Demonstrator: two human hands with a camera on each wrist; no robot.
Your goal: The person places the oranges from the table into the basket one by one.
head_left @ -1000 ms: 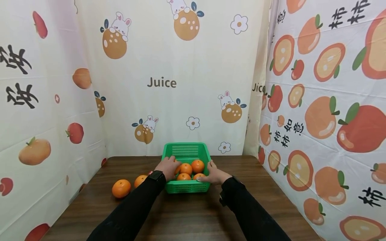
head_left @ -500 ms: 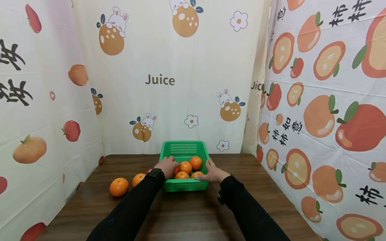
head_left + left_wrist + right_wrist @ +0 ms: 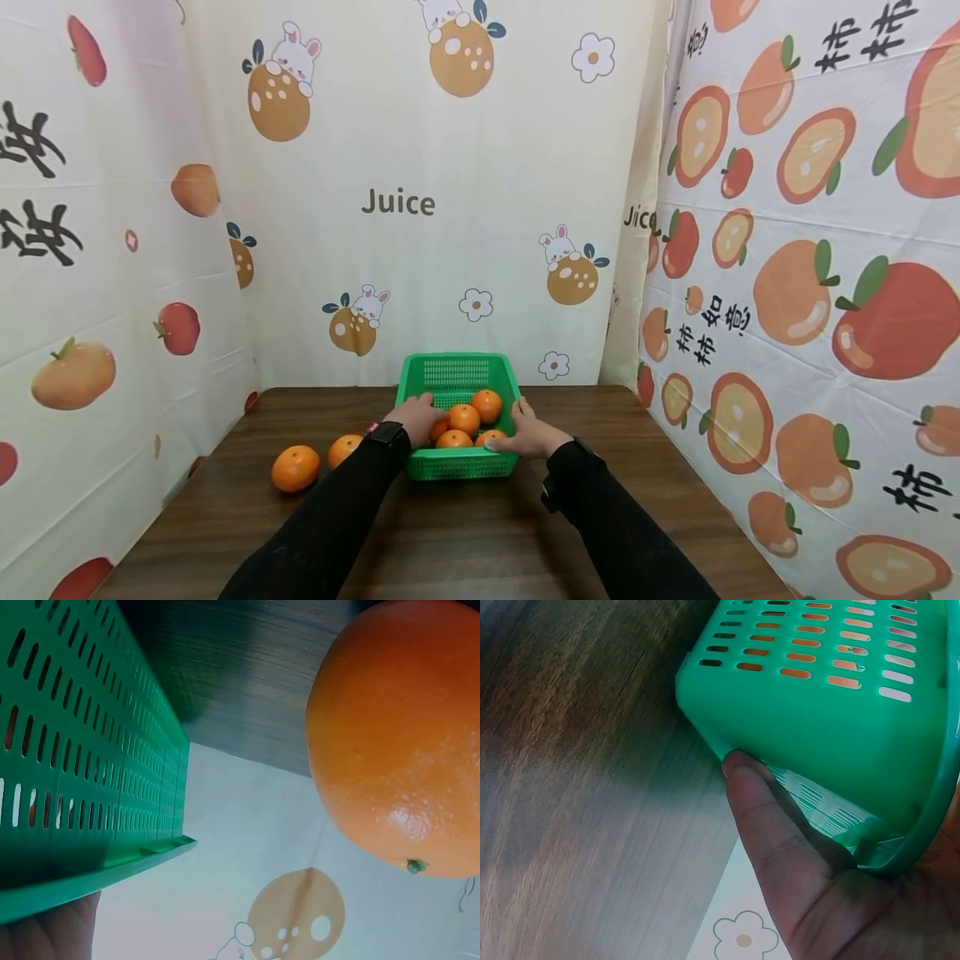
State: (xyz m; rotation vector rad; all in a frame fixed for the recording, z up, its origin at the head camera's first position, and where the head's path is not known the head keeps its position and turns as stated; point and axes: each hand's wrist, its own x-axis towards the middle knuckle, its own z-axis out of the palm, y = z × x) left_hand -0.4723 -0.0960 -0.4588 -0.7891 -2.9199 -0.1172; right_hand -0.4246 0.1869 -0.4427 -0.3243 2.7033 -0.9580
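Observation:
In the head view a green perforated basket [image 3: 462, 467] stands on the table, with several oranges [image 3: 463, 419] inside. My left hand [image 3: 412, 416] reaches over its left rim, fingers bent around an orange [image 3: 439, 430] at that side and partly covering it. In the left wrist view the basket's wall [image 3: 97, 742] hides those fingers; only some palm shows below the rim. My right hand [image 3: 531, 434] grips the right front corner, its thumb over the rim. The right wrist view shows a finger [image 3: 754, 802] extended along the basket's outside wall.
Two loose oranges lie on the table left of the basket: an outer orange [image 3: 296, 468] and a nearer orange [image 3: 344, 449] beside my left forearm. The dark wooden table [image 3: 450, 542] ends at a patterned curtain [image 3: 480, 250] behind the basket; curtains also close both sides.
The middle orange in the basket has shifted slightly right and toward me. Both hands keep nearly the same places at the basket; the head view has moved a little.

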